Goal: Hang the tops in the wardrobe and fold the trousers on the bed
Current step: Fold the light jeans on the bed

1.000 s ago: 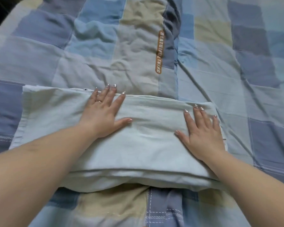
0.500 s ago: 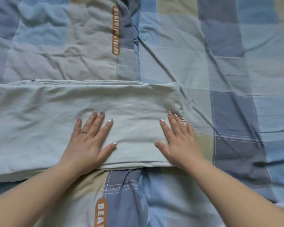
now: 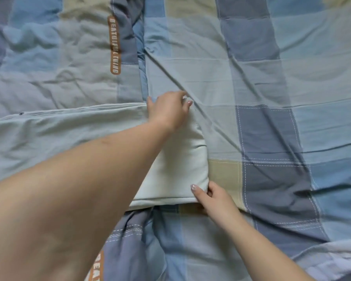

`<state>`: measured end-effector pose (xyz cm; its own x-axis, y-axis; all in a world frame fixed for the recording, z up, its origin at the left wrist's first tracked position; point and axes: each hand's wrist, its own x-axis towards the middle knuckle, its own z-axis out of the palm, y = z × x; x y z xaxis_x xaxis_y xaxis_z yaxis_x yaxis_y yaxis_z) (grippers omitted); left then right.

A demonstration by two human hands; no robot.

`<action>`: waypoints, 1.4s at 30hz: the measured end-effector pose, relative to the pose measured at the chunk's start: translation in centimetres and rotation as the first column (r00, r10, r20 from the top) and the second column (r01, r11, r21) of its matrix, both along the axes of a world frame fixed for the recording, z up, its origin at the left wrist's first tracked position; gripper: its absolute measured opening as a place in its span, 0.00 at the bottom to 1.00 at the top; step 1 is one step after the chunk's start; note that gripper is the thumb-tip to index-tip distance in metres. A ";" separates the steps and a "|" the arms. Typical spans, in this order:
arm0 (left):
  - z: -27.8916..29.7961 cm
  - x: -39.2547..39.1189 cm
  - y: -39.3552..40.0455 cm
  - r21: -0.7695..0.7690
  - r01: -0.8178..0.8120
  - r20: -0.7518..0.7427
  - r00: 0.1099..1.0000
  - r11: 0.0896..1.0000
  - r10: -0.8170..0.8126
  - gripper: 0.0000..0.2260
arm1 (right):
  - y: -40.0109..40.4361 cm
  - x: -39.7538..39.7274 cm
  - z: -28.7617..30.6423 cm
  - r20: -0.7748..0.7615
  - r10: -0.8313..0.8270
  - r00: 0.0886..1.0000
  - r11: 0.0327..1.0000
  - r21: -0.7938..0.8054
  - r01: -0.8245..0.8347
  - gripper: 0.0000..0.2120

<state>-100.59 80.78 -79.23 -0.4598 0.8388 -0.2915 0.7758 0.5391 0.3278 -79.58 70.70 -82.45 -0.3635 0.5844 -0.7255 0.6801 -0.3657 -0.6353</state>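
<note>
Both hands, left point(image 3: 168, 110) and right point(image 3: 213, 197), pinch the folded trousers point(image 3: 176, 165) on the patchwork quilt point(image 3: 272, 138).

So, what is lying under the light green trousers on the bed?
The trousers lie on the checked quilt, which shows all round them. The left hand grips their far corner, the right hand the near one. Whatever is directly beneath is covered.

the pale mint-green folded cloth trousers point(image 3: 178, 159) look soft, matt and smooth, faintly creased. the blue, grey and beige checked cloth bed cover point(image 3: 272, 98) is matt woven fabric, wrinkled, with white stitched lines.
</note>
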 end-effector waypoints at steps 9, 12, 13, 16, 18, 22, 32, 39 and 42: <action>-0.6 0.8 2.0 0.037 -0.268 -0.025 0.963 0.963 0.269 0.11 | -4.3 0.3 0.0 -0.155 -0.399 0.904 0.917 -0.075 0.392 0.06; -1.1 1.9 1.7 0.038 -0.232 -0.043 0.971 0.972 0.233 0.11 | -5.1 0.2 -0.3 -0.140 -0.471 0.871 0.881 -0.133 0.455 0.07; -1.2 2.2 1.4 0.053 -0.222 -0.055 0.973 0.974 0.225 0.12 | -4.9 0.3 -0.3 -0.139 -0.460 0.877 0.886 -0.135 0.443 0.07; -0.7 2.9 -0.2 0.242 -0.143 -0.026 0.988 0.960 0.154 0.15 | -4.0 0.9 0.2 -0.161 -0.408 0.899 0.911 -0.133 0.390 0.08; 0.4 3.3 -2.7 0.410 -0.095 0.068 0.995 0.907 0.074 0.18 | -3.4 1.2 0.9 -0.202 -0.414 0.887 0.909 -0.148 0.391 0.08; 0.6 5.2 -12.5 0.281 -0.016 0.086 0.996 0.960 -0.008 0.26 | -2.7 0.7 2.3 -0.320 -0.510 0.798 0.859 -0.235 0.455 0.02; 6.6 1.6 -13.4 -0.120 -0.604 0.883 0.298 0.788 0.362 0.27 | -3.6 -7.0 10.6 -0.610 -0.207 0.765 0.963 0.009 0.268 0.08; 15.7 -10.1 -12.8 -0.057 -0.331 0.776 0.579 0.942 0.251 0.11 | -8.2 -17.1 15.9 -0.365 0.292 0.884 0.874 0.477 -0.092 0.11; 16.5 -14.7 -14.1 0.008 -0.431 0.527 0.769 0.902 0.363 0.15 | -10.7 -21.3 17.0 -0.286 0.402 0.870 0.805 0.563 -0.187 0.11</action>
